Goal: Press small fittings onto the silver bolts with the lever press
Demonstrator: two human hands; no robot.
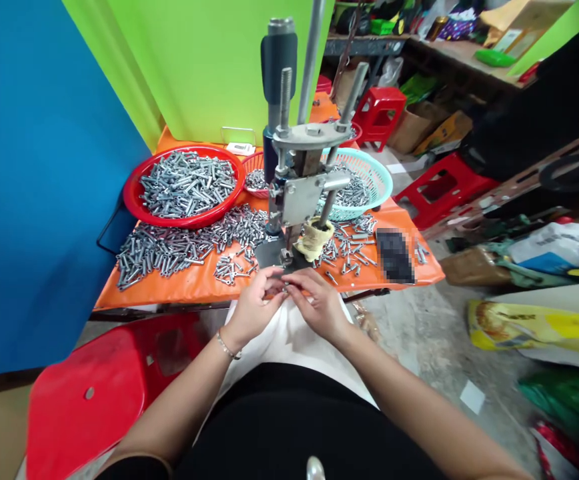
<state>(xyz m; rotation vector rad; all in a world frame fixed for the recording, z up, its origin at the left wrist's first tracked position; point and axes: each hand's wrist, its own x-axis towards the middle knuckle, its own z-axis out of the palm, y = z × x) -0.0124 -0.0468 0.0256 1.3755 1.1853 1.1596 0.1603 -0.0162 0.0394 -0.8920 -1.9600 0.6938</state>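
Note:
My left hand (255, 307) and my right hand (320, 305) meet at the front edge of the table, thumbs and fingertips pinched together. Between them is a small metal part (285, 287), mostly covered by the fingers, so its exact kind does not show. Just beyond my fingertips stands a bench press (303, 200) with threaded posts, a flat top plate and a yellowish cloth wrap (314, 239) low on its right side. Loose metal pins with eye-shaped ends (232, 268) lie left of the press base, and more pins (349, 257) are scattered to its right.
A red basin (128, 190) full of metal pins stands at the back left of the orange-covered table (179, 291). Behind the press are a pale green basket (384, 175) and a small red basket (255, 194). A blurred dark rectangle (394, 255) lies right. Red stool (84, 400) at lower left.

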